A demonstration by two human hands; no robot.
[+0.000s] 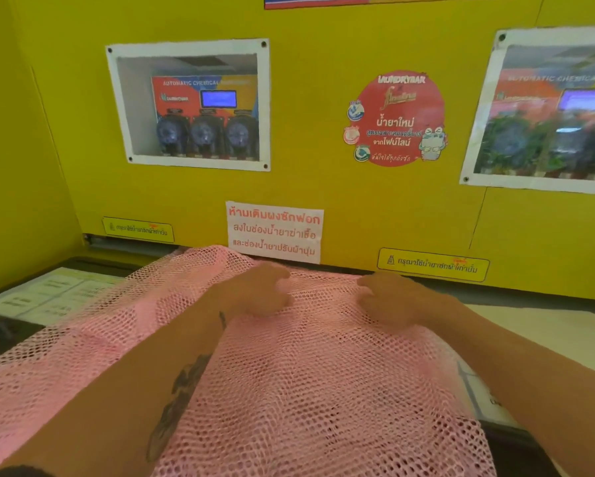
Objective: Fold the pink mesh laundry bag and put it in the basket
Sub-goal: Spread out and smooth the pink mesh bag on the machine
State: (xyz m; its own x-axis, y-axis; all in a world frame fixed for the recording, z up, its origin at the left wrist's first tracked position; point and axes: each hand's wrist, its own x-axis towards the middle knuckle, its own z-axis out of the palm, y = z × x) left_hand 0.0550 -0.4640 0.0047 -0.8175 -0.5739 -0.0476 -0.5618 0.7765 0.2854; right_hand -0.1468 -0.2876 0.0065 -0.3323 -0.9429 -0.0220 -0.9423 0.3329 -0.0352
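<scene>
Pink mesh laundry bag [289, 390] lies spread over a dark machine top [516, 452], its far edge reaching almost to the yellow wall panel [323, 187]. Net looks loosely flattened, with soft ripples on the side left of the left hand.

Left hand [260, 290] and right hand [385, 297] rest on the bag near its far edge, close together but apart, a strip of mesh between them. Fingers of both appear curled inward toward that strip; motion blur prevents telling whether they pinch the net or merely press on it.

Judgement: step in hand is smoothing or taking hold of the far edge before the first fold. To do it well: get a definite hold of both mesh layers beneath each hand, bring the far edge toward the body onto the near edge, align the sides, then press the crease flat. Open weave snags fingertips; lift rather than drag.

Just beyond the hands: white notice with red Thai lettering [274, 232]. No basket in view.
</scene>
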